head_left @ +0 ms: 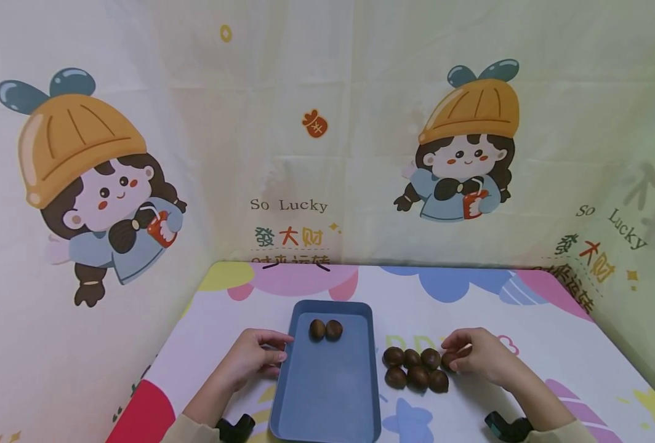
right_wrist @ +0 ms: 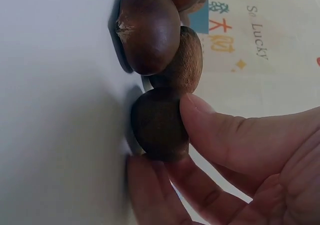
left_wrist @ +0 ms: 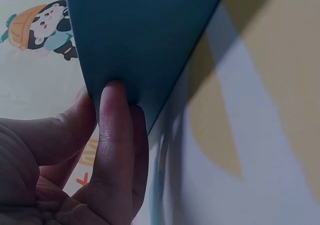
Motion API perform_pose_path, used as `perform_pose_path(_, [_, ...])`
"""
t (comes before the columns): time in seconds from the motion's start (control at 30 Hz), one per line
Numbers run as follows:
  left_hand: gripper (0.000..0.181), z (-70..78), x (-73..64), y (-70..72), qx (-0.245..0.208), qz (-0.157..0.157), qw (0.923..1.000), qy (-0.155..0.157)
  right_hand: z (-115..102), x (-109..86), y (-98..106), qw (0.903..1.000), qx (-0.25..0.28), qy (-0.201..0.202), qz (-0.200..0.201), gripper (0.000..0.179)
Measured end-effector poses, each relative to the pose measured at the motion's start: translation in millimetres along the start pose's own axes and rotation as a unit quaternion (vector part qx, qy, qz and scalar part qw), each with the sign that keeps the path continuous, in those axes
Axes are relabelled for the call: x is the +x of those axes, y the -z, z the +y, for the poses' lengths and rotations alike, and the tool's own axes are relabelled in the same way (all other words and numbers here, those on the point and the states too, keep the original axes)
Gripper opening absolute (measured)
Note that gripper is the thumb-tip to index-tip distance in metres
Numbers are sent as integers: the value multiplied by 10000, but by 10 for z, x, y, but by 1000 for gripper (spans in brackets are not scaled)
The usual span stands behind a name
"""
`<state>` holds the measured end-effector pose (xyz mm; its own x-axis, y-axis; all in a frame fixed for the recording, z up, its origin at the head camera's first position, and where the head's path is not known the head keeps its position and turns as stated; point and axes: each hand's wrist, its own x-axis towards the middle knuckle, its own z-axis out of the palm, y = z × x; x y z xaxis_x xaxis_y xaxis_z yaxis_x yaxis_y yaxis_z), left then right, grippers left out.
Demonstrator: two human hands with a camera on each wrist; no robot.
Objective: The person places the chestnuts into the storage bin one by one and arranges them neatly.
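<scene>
Well, from the head view, a person sits two hands over a bright table top (head_left: 460,412). The left hand (head_left: 255,355) is by the left side of a blue tray (head_left: 330,394), its fingers nearly straight and touching the edge. Two brown chestnuts (head_left: 325,330) lie side by side in the far part of the tray. To the right of the tray is a bunch of chestnuts (head_left: 418,378) in two rows, four in the far row and three in the near one. The right hand (head_left: 482,355) has its thumb and fingers on the end chestnut (head_left: 446,358) of the far row. Pale sleeves (head_left: 561,434) cover both arms, and a wall cloth (head_left: 361,172) behind has cartoon girls (head_left: 468,160) in orange hats. From the left wrist view, the fingers (left_wrist: 115,130) sit close together, with one tip flat on the tray's outer wall, and the thumb is up by its edge. From the right wrist view, the thumb (right_wrist: 210,122) and fingers pinch that one dark chestnut between them, low by the table. More chestnuts sit just past it, and one shows a pale, rough tip.
</scene>
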<state>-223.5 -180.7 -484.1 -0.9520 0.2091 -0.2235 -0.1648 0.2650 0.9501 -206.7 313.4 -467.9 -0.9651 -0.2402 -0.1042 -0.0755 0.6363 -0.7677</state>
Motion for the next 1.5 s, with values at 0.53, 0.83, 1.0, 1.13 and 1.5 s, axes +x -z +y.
perform_pose_path(0.53, [36, 23, 34, 41, 48, 45, 9999, 81, -167, -17, 92, 9998, -46, -89, 168, 28])
perform_pose_path(0.83, [37, 38, 54, 63, 43, 6, 9999, 98, -432, 88, 117, 9999, -10, 2, 128, 27])
perform_pose_path(1.0, [37, 36, 66, 76, 75, -14, 9999, 91, -635, 203, 60, 9997, -3, 217, 65, 26])
perform_pose_path(1.13, [38, 36, 82, 84, 92, -10, 9999, 91, -798, 314, -16, 9998, 136, 174, 21, 25])
perform_pose_path(1.5, [37, 59, 82, 98, 7, -3, 9999, 146, -1102, 621, -282, 9983, 352, 452, -45, 22])
